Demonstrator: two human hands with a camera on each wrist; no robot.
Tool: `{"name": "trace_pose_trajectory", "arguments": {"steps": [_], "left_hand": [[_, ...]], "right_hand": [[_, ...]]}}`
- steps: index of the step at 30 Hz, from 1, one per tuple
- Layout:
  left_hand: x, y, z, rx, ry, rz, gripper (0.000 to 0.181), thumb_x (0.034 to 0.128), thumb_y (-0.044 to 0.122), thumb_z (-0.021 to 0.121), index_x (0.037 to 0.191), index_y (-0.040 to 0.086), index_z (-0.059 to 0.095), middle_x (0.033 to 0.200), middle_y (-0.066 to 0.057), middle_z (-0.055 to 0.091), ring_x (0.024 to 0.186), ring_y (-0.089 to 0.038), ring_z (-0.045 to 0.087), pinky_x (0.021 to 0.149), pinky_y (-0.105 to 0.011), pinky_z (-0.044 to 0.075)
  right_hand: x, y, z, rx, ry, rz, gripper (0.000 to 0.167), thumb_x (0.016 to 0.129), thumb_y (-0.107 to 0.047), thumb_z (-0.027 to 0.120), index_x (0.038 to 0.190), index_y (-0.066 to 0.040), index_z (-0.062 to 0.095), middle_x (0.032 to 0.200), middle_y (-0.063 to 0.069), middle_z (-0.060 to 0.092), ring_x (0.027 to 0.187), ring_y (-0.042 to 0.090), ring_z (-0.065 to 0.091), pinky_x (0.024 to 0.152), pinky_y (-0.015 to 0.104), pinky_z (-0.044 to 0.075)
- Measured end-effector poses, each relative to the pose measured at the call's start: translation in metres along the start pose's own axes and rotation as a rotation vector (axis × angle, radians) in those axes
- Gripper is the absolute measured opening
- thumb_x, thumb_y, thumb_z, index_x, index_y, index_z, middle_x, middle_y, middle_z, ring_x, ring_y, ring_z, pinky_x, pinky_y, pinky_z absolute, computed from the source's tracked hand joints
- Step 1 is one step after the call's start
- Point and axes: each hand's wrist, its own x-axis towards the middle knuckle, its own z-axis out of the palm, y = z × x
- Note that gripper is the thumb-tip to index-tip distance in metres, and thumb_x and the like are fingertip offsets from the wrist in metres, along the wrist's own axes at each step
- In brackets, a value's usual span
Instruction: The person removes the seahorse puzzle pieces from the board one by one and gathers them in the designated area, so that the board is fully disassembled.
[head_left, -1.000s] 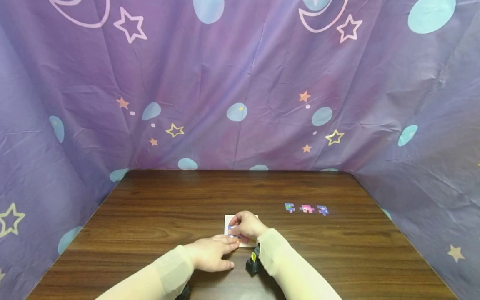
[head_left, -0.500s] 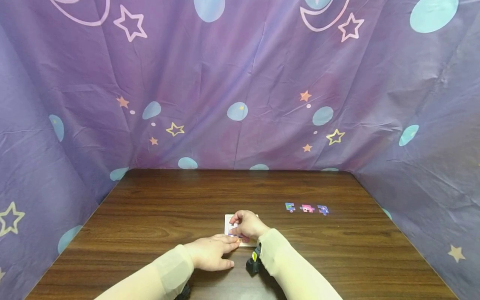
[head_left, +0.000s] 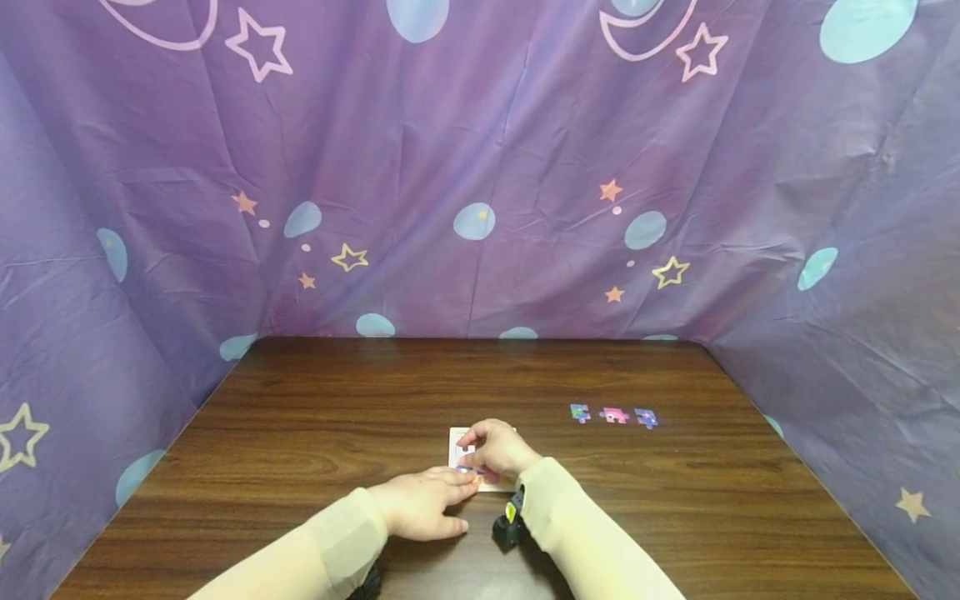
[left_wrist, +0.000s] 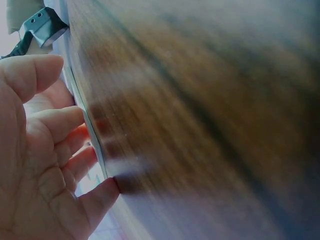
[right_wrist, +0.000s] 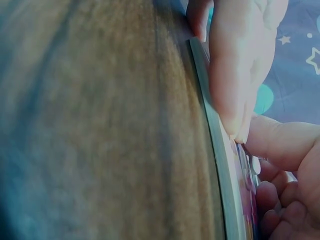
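A small white puzzle board (head_left: 454, 446) lies on the table, partly hidden by both hands. Pale outlines show at its left side, and pink and blue pieces (head_left: 489, 477) lie at its near edge. My left hand (head_left: 423, 506) rests flat, its straight fingertips on the board's near left corner. Over the board, my right hand (head_left: 501, 450) curls its thumb and index finger about a puzzle piece that is mostly hidden. In the right wrist view, the board's grey edge (right_wrist: 215, 135) runs under the fingers, with coloured pieces (right_wrist: 246, 192) beside the curled right hand.
Three loose puzzle pieces lie in a row to the right: a blue-green one (head_left: 580, 412), a pink one (head_left: 614, 414) and a blue-purple one (head_left: 646, 417). Brown wooden table (head_left: 337, 417) surrounds the board. A purple star-patterned curtain (head_left: 420, 150) hangs behind and at the sides.
The blue patch between my right thumb and index finger has shifted towards the near edge, leaving pale board showing there. My left hand and the three loose pieces stay put.
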Motion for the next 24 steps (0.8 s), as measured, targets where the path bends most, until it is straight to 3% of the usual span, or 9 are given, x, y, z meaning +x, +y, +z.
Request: {"name": "trace_pose_trajectory", "arguments": {"steps": [6,13,24], "left_hand": [[0.0003,0.0002,0.0002,-0.008,-0.006,-0.017,0.062,0.0912,0.045,0.055,0.143,0.012,0.047,0.150,-0.001,0.041,0.139,-0.017,0.034,0.113,-0.029,0.027],[0.0014,-0.0001,0.0014,-0.013,-0.007,-0.029,0.062,0.0911,0.047,0.055,0.143,0.014,0.048,0.150,-0.001,0.041,0.139,-0.017,0.034,0.113,-0.030,0.028],[0.0010,-0.0001,0.0007,-0.016,-0.005,-0.026,0.062,0.0913,0.047,0.054,0.143,0.014,0.048,0.150,0.000,0.040,0.139,-0.018,0.034,0.113,-0.030,0.028]], "right_hand": [[-0.0004,0.0009,-0.0022,0.052,-0.018,0.014,0.020,0.073,0.006,0.074,0.092,0.004,0.068,0.062,-0.002,0.055,0.040,0.004,0.039,0.035,0.016,0.035],[-0.0002,0.0044,-0.0043,0.088,-0.037,-0.010,0.021,0.076,0.008,0.071,0.096,0.007,0.067,0.066,-0.001,0.057,0.040,0.005,0.040,0.034,0.016,0.035],[0.0011,0.0074,-0.0046,0.074,-0.017,-0.013,0.016,0.075,0.008,0.071,0.091,0.007,0.068,0.067,-0.001,0.058,0.042,0.005,0.042,0.035,0.016,0.036]]}}
